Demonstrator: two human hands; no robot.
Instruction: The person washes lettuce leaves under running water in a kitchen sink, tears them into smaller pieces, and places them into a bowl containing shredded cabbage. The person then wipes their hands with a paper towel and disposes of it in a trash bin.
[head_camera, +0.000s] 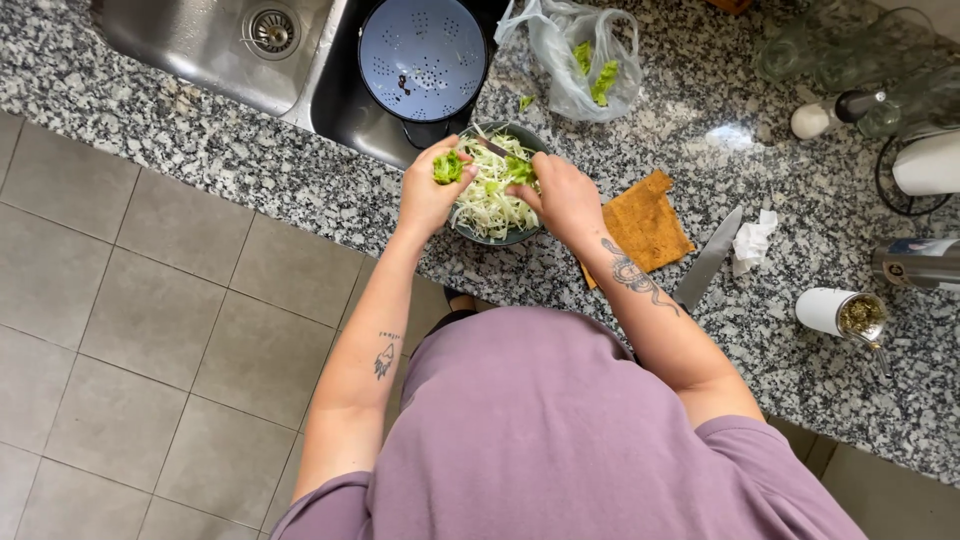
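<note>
A dark bowl (528, 139) full of shredded pale cabbage (490, 195) stands at the front edge of the speckled granite counter (300, 185). My left hand (428, 195) is over the bowl's left rim, closed on a piece of green lettuce (447, 167). My right hand (562, 195) is over the bowl's right side, fingers pinching another green lettuce piece (519, 171). A dark utensil handle (492, 148) pokes out of the salad between my hands.
A blue colander (423, 55) sits in the steel sink (200, 40). A clear plastic bag with lettuce (585, 60) lies behind the bowl. An orange cloth (645, 225), a knife (708, 260), crumpled paper (752, 240), a white cup of herbs (845, 312) and glass jars (850, 60) lie to the right.
</note>
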